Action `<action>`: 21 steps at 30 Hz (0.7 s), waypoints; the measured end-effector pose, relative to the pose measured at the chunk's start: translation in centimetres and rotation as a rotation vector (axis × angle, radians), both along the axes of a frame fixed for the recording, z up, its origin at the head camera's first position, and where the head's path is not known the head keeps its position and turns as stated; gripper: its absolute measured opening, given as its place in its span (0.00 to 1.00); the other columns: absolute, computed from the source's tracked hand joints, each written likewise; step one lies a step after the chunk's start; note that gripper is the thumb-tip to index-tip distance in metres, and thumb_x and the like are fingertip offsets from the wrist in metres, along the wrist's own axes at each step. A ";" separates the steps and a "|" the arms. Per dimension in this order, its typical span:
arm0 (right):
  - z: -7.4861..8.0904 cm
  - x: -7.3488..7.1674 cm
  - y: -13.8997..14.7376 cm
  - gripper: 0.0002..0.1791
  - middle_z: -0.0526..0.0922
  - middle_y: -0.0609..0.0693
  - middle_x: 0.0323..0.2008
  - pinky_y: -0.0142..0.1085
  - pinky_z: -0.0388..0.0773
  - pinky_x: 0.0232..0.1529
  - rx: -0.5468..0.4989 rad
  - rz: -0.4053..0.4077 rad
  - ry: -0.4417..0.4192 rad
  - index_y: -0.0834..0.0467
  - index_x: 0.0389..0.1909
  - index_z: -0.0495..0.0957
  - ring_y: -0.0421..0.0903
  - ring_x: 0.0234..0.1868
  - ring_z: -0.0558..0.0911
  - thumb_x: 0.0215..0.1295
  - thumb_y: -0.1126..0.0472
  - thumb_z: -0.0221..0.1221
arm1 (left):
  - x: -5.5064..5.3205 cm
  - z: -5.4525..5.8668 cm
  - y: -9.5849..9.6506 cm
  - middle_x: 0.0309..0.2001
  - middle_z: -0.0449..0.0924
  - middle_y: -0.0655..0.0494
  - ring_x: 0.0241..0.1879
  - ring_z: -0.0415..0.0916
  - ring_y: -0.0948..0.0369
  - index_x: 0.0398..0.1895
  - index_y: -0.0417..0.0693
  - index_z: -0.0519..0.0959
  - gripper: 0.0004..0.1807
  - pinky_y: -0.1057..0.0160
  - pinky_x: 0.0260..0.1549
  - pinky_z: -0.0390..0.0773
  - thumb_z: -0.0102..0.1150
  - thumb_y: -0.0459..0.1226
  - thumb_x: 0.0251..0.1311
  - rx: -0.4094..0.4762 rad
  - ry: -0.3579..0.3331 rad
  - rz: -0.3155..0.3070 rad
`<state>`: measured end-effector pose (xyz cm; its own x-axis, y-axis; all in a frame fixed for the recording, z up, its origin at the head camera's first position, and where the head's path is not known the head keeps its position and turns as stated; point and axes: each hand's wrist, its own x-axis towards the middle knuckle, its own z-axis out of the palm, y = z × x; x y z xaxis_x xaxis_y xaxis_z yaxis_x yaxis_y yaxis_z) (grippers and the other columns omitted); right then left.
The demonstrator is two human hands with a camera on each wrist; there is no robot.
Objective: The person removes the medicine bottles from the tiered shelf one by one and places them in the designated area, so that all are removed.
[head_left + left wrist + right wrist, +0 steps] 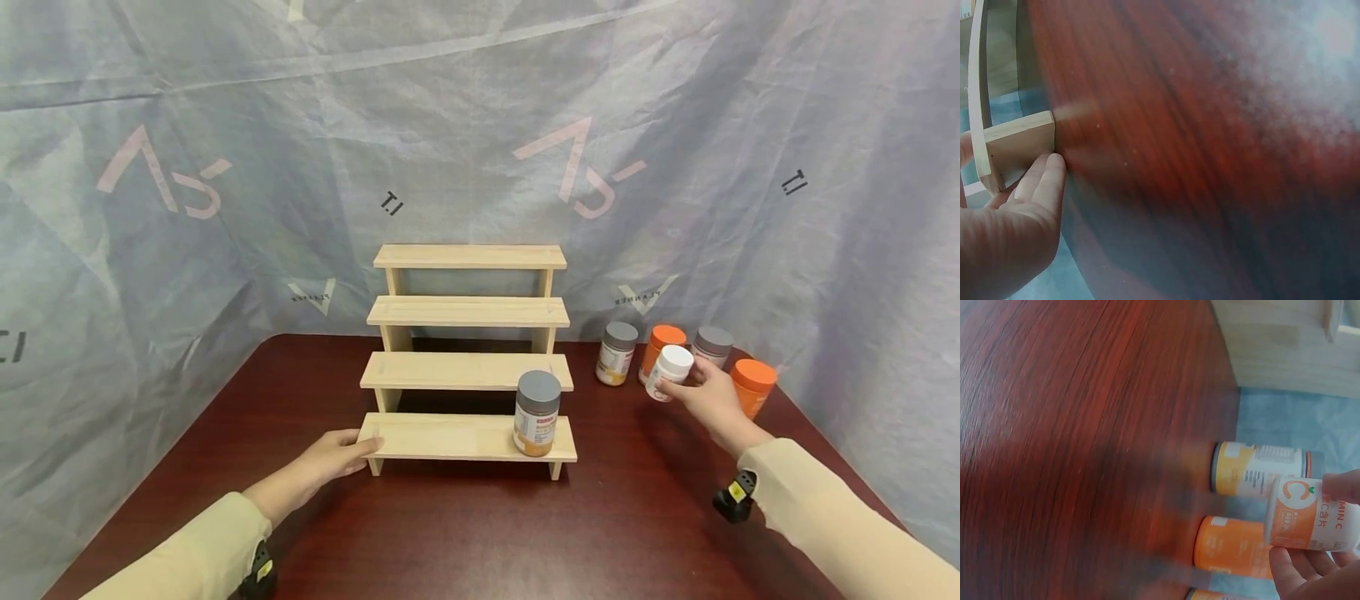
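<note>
My right hand (708, 396) holds a small white vitamin C bottle (670, 374) between thumb and fingers. In the right wrist view the bottle's orange-and-white label (1300, 512) shows, and it overlaps the jars behind. My left hand (337, 457) grips the left end of a four-step wooden display rack (450, 437), thumb over the lowest board. In the left wrist view its fingers (1050, 181) lie along the rack's end leg (1022, 140). A grey-lidded jar (537, 414) stands upright on the lowest step, toward the right.
Around the right hand stand a grey-lidded jar (617, 354), an orange-lidded jar (666, 336), another grey-lidded jar (712, 343) and a second orange-lidded jar (752, 386). All are on the dark red table (465, 533). A grey printed sheet (465, 167) hangs behind.
</note>
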<state>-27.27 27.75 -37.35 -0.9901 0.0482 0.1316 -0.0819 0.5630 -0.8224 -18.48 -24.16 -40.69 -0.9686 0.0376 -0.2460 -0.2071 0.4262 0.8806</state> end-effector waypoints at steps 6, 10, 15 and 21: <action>-0.8 -0.5 1.1 0.43 0.65 0.73 0.65 0.53 0.72 0.59 0.008 -0.017 -0.004 0.70 0.71 0.54 0.65 0.62 0.68 0.64 0.56 0.63 | 0.0 0.0 -0.1 0.57 0.75 0.33 0.60 0.73 0.43 0.63 0.23 0.65 0.34 0.50 0.59 0.76 0.57 0.45 0.67 0.012 0.003 -0.010; -1.2 -0.8 1.8 0.41 0.66 0.74 0.63 0.51 0.73 0.57 0.030 -0.018 -0.027 0.73 0.69 0.55 0.65 0.60 0.69 0.64 0.57 0.62 | 0.0 0.0 -0.1 0.58 0.75 0.33 0.61 0.72 0.43 0.63 0.23 0.65 0.34 0.50 0.59 0.76 0.57 0.45 0.67 0.010 0.005 -0.004; -1.9 -1.0 2.6 0.40 0.64 0.76 0.64 0.56 0.72 0.60 0.031 -0.019 -0.085 0.75 0.68 0.54 0.66 0.61 0.68 0.65 0.58 0.61 | 0.0 -0.1 0.0 0.58 0.75 0.33 0.61 0.73 0.43 0.63 0.24 0.65 0.35 0.49 0.60 0.76 0.57 0.46 0.67 0.002 0.001 -0.003; -2.7 -1.2 3.3 0.39 0.64 0.77 0.63 0.57 0.71 0.61 0.047 -0.039 -0.120 0.77 0.67 0.54 0.67 0.61 0.68 0.65 0.59 0.60 | 0.0 -0.1 0.0 0.57 0.75 0.33 0.60 0.73 0.43 0.63 0.23 0.65 0.35 0.50 0.59 0.77 0.57 0.46 0.66 0.008 0.009 -0.001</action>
